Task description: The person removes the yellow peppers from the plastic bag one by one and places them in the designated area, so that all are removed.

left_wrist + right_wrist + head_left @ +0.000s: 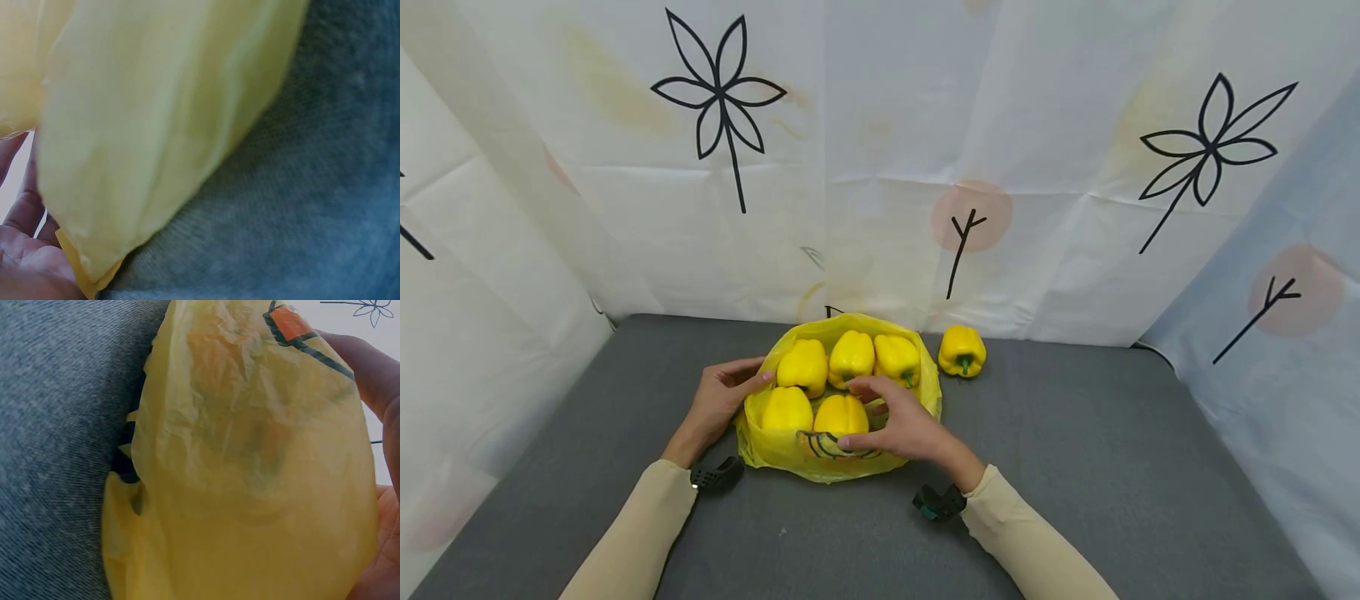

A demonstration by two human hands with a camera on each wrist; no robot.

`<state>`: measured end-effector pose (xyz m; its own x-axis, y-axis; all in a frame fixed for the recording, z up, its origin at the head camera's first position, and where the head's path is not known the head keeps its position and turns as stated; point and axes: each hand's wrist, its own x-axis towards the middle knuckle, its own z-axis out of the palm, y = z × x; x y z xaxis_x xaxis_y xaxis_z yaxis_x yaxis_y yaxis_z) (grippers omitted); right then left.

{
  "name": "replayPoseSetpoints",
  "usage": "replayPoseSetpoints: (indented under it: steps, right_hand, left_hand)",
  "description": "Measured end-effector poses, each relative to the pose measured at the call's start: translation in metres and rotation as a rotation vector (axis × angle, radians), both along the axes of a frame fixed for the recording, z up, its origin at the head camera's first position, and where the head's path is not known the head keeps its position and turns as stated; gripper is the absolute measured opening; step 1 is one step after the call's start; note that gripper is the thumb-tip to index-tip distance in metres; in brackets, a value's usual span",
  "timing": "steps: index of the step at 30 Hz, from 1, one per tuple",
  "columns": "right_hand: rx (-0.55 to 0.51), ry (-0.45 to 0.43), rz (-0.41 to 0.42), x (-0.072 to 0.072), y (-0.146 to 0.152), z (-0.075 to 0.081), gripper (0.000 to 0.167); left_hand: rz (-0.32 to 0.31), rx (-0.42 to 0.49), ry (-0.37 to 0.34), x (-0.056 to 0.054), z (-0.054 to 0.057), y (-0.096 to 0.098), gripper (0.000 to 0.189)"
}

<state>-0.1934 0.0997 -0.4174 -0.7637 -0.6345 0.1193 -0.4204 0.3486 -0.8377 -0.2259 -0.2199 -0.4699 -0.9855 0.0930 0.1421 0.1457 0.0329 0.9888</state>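
A yellow plastic bag (820, 467) lies wide open on the table, with several yellow bell peppers (802, 367) inside it. At its left rim my left hand (718, 400) holds the plastic, thumb at the edge. My right hand (906, 421) is over the front right of the bag, fingers spread and bent above the nearest right pepper (841, 414), its thumb low near the printed front. In the right wrist view the bag (250, 487) covers most of that hand. One more yellow bell pepper (962, 352) lies outside, just right of the bag.
The dark grey table (1075, 467) extends around the bag on both sides and in front. White cloth (880, 150) with leaf and twig drawings hangs behind and at the sides. Each wrist wears a black band (718, 475).
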Motion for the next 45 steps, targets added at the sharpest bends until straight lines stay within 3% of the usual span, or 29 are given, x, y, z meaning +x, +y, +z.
replayPoseSetpoints:
  steps: [11, 21, 33, 45]
  right_hand:
    - [0.024, -0.087, 0.016, -0.002, -0.003, -0.01, 0.074]
    - [0.019, -0.136, 0.011, -0.005, -0.003, -0.011, 0.06]
    - [0.077, -0.14, 0.042, -0.002, -0.002, -0.008, 0.079]
    - [0.062, -0.116, 0.014, 0.0, -0.006, -0.013, 0.076]
  left_hand:
    - [-0.003, -0.007, 0.004, 0.0, -0.001, -0.001, 0.045]
    - [-0.003, -0.006, 0.012, -0.001, -0.001, -0.001, 0.044]
    - [0.004, -0.012, 0.015, 0.0, 0.0, -0.001, 0.044]
    - [0.002, 0.0, 0.007, 0.0, -0.001, 0.0, 0.044]
